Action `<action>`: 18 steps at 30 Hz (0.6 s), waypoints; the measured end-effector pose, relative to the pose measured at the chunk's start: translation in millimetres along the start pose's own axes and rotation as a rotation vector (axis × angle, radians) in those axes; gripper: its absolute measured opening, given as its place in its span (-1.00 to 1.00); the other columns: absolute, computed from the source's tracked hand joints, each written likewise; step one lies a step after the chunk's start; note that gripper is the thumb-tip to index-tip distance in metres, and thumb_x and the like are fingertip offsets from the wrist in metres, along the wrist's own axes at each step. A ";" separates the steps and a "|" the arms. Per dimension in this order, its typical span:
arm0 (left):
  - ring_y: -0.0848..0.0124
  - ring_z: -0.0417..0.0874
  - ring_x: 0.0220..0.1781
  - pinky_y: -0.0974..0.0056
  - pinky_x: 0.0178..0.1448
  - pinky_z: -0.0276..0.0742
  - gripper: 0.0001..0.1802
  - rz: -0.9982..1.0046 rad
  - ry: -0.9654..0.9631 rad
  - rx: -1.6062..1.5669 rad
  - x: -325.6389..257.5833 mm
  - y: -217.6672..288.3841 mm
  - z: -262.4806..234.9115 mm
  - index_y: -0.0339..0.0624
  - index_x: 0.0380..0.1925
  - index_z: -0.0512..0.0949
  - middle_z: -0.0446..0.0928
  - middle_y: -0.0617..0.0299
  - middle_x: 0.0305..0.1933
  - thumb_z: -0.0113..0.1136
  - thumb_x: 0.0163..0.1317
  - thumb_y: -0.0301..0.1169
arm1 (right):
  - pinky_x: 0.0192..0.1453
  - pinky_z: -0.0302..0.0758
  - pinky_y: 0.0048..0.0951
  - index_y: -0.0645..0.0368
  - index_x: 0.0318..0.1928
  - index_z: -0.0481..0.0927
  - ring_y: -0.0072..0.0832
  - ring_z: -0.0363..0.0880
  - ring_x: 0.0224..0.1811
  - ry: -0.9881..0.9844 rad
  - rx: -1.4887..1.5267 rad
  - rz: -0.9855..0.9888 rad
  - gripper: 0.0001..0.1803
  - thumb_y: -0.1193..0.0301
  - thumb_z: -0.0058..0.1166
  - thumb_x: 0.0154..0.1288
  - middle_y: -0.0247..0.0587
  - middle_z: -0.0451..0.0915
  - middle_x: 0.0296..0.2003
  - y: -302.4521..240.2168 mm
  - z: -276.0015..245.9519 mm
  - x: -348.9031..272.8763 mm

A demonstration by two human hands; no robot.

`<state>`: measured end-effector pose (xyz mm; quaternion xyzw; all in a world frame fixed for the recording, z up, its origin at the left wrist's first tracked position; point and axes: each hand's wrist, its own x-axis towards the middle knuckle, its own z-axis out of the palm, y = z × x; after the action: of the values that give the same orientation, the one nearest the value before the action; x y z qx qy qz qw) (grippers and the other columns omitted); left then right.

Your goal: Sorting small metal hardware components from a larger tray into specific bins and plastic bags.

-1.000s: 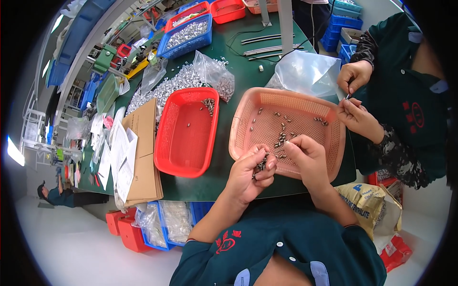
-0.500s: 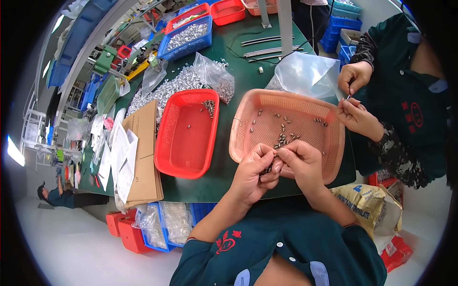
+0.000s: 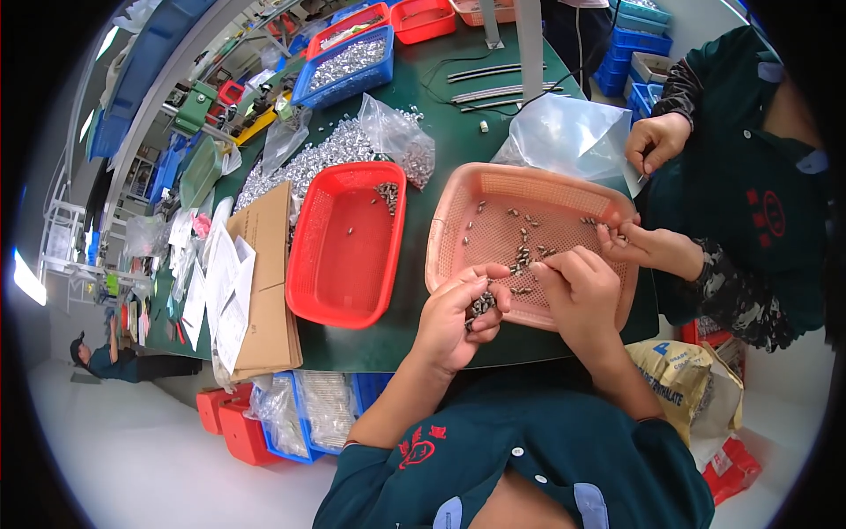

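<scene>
A clump of small dark metal fittings (image 3: 480, 306) lies in the curled fingers of my left hand (image 3: 448, 322), at the near left edge of the salmon-coloured plastic basket (image 3: 445, 234). My right hand (image 3: 582, 295) is over the near part of this basket, its fingers bent and drawn together; what they hold, if anything, is hidden. Several loose metal fittings (image 3: 522, 257) lie scattered and heaped on the basket floor. To the left stands a red basket (image 3: 300, 256) with a small group of similar fittings (image 3: 388, 196) in its far right corner.
At the right a co-worker's hand (image 3: 648, 245) reaches over the basket rim; their other hand (image 3: 658, 141) is farther back. Beyond the basket lies a clear plastic bag (image 3: 568, 137). Cardboard (image 3: 264, 309) with papers, a pile of shiny parts (image 3: 304, 159) and a blue bin (image 3: 348, 70) occupy the left.
My hands, together before, have come apart. My right hand moved slightly right over the basket, and the fittings in my left hand now show. One co-worker's hand moved down to the basket.
</scene>
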<state>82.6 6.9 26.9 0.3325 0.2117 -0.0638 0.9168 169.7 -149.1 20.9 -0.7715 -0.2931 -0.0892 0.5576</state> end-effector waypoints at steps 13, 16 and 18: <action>0.59 0.17 -0.73 0.53 -0.69 0.01 -0.83 -0.069 -0.181 -0.224 2.5 -9.8 -6.0 -0.13 -0.13 0.40 0.40 0.13 -0.51 -0.13 0.34 -0.41 | -0.48 0.26 -0.60 0.30 -0.46 0.53 -0.66 0.35 -0.55 -0.047 0.507 0.276 -0.90 0.54 0.18 0.12 -0.35 0.43 -0.61 6.4 20.6 -12.7; 0.60 0.15 -0.74 0.54 -0.70 0.00 -0.86 -0.043 -0.161 -0.224 1.4 -9.1 -4.5 -0.13 -0.15 0.39 0.40 0.14 -0.52 -0.12 0.33 -0.42 | -0.50 0.29 -0.56 0.29 -0.46 0.54 -0.55 0.40 -0.58 -0.059 0.185 -0.072 -0.90 0.54 0.21 0.07 -0.27 0.44 -0.61 -2.3 12.2 -6.0; 0.60 0.16 -0.73 0.54 -0.70 0.00 -0.88 -0.021 -0.168 -0.173 1.7 -9.4 -4.9 -0.11 -0.18 0.37 0.42 0.13 -0.51 -0.11 0.34 -0.40 | -0.50 0.30 -0.54 0.27 -0.45 0.55 -0.49 0.41 -0.59 -0.060 0.126 -0.169 -0.90 0.53 0.22 0.04 -0.23 0.45 -0.61 -4.7 8.8 -2.1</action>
<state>80.0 2.8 17.3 0.2435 0.1421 -0.0824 0.9559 163.8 -140.8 20.5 -0.7096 -0.3788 -0.0941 0.5866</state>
